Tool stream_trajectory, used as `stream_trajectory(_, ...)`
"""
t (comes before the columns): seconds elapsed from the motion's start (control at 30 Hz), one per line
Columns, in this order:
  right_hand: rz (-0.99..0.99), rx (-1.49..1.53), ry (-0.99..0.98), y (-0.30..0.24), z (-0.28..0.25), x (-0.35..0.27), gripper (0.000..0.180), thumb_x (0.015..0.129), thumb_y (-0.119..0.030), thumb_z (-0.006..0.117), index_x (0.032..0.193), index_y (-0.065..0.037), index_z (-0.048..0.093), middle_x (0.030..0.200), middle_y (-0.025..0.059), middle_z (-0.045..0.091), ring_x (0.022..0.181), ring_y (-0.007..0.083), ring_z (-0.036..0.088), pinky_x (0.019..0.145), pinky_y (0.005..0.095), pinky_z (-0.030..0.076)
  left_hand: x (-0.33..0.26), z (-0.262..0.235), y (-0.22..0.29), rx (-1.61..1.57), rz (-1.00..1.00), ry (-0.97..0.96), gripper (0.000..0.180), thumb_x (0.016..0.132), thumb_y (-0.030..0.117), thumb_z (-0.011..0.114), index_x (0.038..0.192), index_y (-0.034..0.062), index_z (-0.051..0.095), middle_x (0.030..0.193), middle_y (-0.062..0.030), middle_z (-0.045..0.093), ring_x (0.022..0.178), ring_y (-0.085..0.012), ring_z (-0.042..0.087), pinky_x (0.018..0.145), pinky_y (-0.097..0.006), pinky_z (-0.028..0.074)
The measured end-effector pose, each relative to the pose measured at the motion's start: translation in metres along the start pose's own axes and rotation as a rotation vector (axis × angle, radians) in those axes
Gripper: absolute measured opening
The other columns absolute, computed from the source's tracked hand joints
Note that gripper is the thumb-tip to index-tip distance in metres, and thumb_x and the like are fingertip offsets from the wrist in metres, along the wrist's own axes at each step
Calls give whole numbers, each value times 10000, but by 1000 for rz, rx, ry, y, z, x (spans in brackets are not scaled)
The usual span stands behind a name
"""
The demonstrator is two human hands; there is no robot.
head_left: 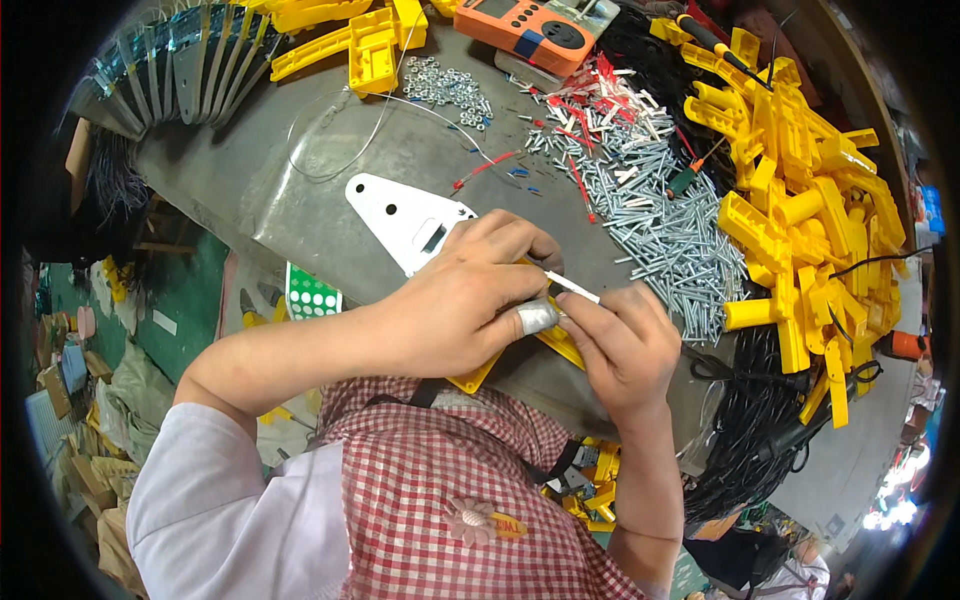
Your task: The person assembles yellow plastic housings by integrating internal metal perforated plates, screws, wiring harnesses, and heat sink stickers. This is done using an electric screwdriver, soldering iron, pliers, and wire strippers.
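Note:
My left hand [500, 275] is curled over a yellow plastic housing [562, 346], its thumb wrapped in silvery-grey tape. Much of the housing is hidden under my fingers; a yellow corner shows below my wrist. Beside that hand, a white tapered plate [400, 220] with round holes and a dark slot lies on the bench, partly covered by my fingers. My right hand [628, 345] pinches a thin white stick-like piece [573, 287] between thumb and fingers, close to my left thumb. What its lower end touches is hidden.
Loose screws [650, 230] spread across the grey bench [290, 215], with nuts [445, 90] farther back. Yellow plastic parts [790, 200] are heaped at right, a screwdriver [715, 45] among them. An orange meter [535, 35] stands at the back. Black cables [755, 430] hang at the right edge.

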State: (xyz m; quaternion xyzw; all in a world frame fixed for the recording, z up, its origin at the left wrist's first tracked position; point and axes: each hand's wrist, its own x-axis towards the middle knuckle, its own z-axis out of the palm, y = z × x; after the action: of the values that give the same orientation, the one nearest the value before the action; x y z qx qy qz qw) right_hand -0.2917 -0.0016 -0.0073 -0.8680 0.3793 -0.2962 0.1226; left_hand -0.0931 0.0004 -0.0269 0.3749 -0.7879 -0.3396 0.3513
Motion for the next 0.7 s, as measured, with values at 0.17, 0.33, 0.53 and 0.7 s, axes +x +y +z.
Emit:
stream_trajectory(0.17,102,208,-66,3,-2,2,129,709,-66,699,820,-48,637,705,65,553,612,227,525,544,319,428,-1,-2,2,240,163,80,166,705,128,675,816,64,570,1097,-116,505,1042,-326,453,890,-436,345)
stream_trajectory(0.33,249,363,-144,5,-6,0,92,741,-57,680,803,-22,622,707,68,556,580,198,508,530,286,404,-2,-2,1,407,219,96,188,689,132,692,825,64,580,1124,-121,503,1095,-338,436,913,-456,341)
stream_trajectory(0.53,337,414,-91,6,-9,0,91,728,-60,697,785,-16,642,683,49,560,573,140,497,521,265,389,-1,-5,-1,96,95,40,147,703,108,679,801,58,582,1113,-117,509,1092,-337,439,920,-452,343)
stream_trajectory(0.7,305,383,-112,2,-4,3,80,713,-80,712,743,-28,659,601,51,550,569,180,523,536,291,405,-2,0,-4,222,130,62,214,638,116,707,808,78,583,1117,-99,514,1090,-323,446,908,-449,349)
